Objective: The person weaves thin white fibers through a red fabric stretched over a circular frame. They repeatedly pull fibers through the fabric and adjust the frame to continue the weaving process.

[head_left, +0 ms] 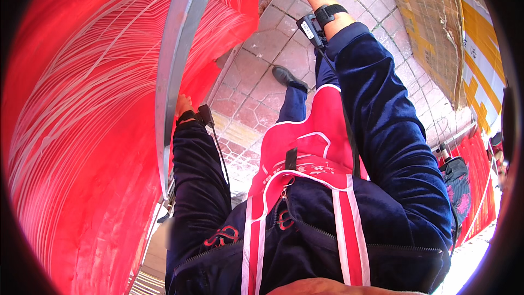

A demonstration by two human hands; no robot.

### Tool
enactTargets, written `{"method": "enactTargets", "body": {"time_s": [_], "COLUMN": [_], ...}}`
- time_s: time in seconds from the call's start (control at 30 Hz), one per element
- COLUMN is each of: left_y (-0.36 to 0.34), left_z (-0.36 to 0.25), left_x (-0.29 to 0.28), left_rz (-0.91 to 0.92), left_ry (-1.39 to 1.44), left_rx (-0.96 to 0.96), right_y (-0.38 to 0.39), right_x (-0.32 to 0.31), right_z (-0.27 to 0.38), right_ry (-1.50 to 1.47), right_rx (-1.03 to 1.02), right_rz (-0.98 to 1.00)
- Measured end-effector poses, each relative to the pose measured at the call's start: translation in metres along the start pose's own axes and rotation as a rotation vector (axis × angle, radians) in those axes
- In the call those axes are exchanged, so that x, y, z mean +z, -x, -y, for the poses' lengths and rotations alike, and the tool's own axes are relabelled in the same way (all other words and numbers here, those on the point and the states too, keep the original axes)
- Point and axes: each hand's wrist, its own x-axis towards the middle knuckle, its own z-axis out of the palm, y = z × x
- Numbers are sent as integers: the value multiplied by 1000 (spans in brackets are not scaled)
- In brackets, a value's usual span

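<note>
Red sheet with pale strands; grey metal bar.
Sheet creased, visible on both sides of bar. Strands fine, roughly parallel, fanning toward sheet's left edge. Bar intact, lengthwise near sheet's right edge.

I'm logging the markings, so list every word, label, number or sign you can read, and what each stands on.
Red apron: pale lettering, partly folded; I won't copy its wording.
Right wrist device: white label, print too small to read.
White-and-yellow board: dark characters, too blurred to read.
Cardboard: faint marks, unreadable.
</note>
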Motion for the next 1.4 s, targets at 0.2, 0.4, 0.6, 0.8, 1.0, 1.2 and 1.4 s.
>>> {"method": "enactTargets", "body": {"time_s": [0.2, 0.4, 0.6, 0.8, 1.0, 1.2, 1.4], "left_y": [1, 5, 7, 26, 51, 30, 101], "left_z": [7, 9, 20, 19, 10, 17, 8], "left_x": [-6, -2, 22, 42, 64, 94, 82], "left_rz": [-37, -43, -94, -31, 111, 308, 430], "left_ry": [54, 0, -132, -235, -373, -344, -481], "left_rx": [12, 21, 144, 263, 401, 607, 719], "right_y": [12, 15, 32, 57, 58, 57, 99], "right_x": [-12, -16, -10, -6, 10, 17, -49], "right_z": [30, 63, 53, 31, 30, 47, 74], "right_ry": [387, 584, 523, 697, 766, 702, 586], "right_rx": [-129, -233, -274, -174, -97, -9, 163], "right_rz": [-5, -32, 1, 209, 357, 475, 583]}}
